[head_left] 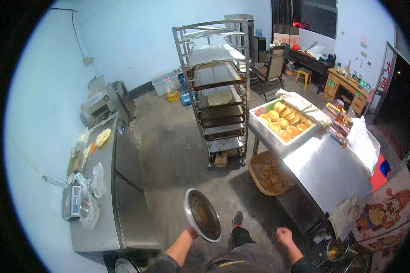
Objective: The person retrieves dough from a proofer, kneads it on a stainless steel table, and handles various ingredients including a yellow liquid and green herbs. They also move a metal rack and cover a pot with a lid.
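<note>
My left hand (191, 233) grips the rim of a round metal basin (212, 230), held out in front of me above the floor. The basin tilts, and its inside looks dark brown; whether that is a coating or contents I cannot tell. The thumb and fingers are partly hidden by the rim. My right hand (284, 236) hangs at my right side, its fingers curled in, with nothing visible in it. It is apart from the steel table (323, 170) beside it.
Ahead stands a tray rack (218, 86) on wheels. A white box (283, 148) of round golden buns sits on the table's far end, with a wicker basket (256, 179) below. A steel counter (95, 230) on the left carries a scale (71, 204). Wire racks (321, 256) are low right.
</note>
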Demonstrator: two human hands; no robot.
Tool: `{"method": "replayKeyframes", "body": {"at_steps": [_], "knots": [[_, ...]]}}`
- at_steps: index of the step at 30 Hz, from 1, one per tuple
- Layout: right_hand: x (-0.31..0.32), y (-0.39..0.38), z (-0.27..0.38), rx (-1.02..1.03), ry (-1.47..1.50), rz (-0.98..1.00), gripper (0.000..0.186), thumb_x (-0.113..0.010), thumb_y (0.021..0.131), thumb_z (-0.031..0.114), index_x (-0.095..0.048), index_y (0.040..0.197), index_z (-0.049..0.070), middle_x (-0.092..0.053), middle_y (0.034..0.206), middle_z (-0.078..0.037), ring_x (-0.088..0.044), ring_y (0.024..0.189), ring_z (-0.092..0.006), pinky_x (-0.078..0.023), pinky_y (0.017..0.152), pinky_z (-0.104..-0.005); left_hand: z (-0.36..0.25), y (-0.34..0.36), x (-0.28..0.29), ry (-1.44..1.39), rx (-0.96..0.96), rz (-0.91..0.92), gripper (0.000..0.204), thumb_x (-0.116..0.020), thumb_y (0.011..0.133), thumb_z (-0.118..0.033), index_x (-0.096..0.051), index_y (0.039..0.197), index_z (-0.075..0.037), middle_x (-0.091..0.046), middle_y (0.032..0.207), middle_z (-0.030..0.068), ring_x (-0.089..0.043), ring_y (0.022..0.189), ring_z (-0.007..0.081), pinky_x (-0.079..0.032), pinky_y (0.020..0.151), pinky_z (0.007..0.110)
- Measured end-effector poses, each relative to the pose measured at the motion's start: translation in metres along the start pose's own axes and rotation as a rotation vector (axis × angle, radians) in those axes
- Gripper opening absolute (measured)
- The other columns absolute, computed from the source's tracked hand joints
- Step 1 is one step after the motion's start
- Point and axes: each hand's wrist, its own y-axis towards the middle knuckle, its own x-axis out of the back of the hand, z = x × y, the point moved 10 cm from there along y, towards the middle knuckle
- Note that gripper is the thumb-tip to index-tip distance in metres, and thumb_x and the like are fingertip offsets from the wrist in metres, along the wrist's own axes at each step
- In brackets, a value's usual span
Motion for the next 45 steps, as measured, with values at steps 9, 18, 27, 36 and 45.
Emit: {"method": "replayKeyframes", "body": {"at_steps": [9, 18, 27, 36, 45], "knots": [[-0.038, 0.156, 0.893, 1.322, -0.075, -0.357, 0.021, -0.064, 0.101, 0.018, -0.070, 0.106, -0.001, -0.069, 0.091, -0.006, -0.063, 0.084, -0.0120, -0.050, 0.077, -0.0279, -0.196, 0.140, 0.138, -0.228, -0.090, -0.272, 0.028, -0.054, 0.098, -0.027, -0.072, 0.098, -0.006, -0.068, 0.082, 0.0059, -0.061, 0.068, 0.0172, -0.045, 0.056, 0.039], [-0.252, 0.264, 1.360, 1.118, -1.002, -0.370, 0.053, -0.068, 0.091, 0.052, -0.075, 0.116, 0.005, -0.072, 0.118, -0.017, -0.068, 0.106, -0.0303, -0.056, 0.089, -0.0459, -0.332, 0.242, 0.219, -0.372, -0.100, -0.371, 0.028, -0.054, 0.097, -0.026, -0.071, 0.095, -0.005, -0.067, 0.081, 0.0067, -0.061, 0.068, 0.0184, -0.045, 0.057, 0.040], [-0.345, 0.420, 1.383, 0.655, -1.512, -0.364, 0.036, -0.067, 0.085, 0.029, -0.075, 0.114, 0.009, -0.073, 0.118, -0.014, -0.071, 0.104, -0.0312, -0.056, 0.086, -0.0474, -0.414, 0.339, 0.320, -0.349, -0.095, -0.295, 0.027, -0.054, 0.097, -0.025, -0.071, 0.093, -0.005, -0.067, 0.079, 0.0074, -0.061, 0.067, 0.0196, -0.045, 0.057, 0.041], [-0.258, 0.259, 1.448, 1.163, -1.138, -1.341, 0.026, -0.064, 0.090, 0.030, -0.079, 0.108, 0.018, -0.075, 0.118, -0.010, -0.072, 0.099, -0.0428, -0.059, 0.083, -0.0510, -0.443, 0.394, 0.338, -0.206, -0.036, -0.133, 0.027, -0.053, 0.097, -0.024, -0.070, 0.091, -0.004, -0.066, 0.078, 0.0082, -0.060, 0.067, 0.0207, -0.045, 0.057, 0.041], [0.037, 0.076, 1.272, 1.655, 0.372, -0.788, 0.046, -0.049, 0.102, 0.036, -0.047, 0.132, 0.002, -0.050, 0.133, -0.013, -0.049, 0.126, -0.0334, -0.041, 0.103, -0.0491, -0.454, 0.423, 0.229, 0.109, 0.014, 0.145, 0.026, -0.053, 0.096, -0.023, -0.069, 0.089, -0.004, -0.065, 0.076, 0.0090, -0.060, 0.066, 0.0219, -0.045, 0.057, 0.042]]}}
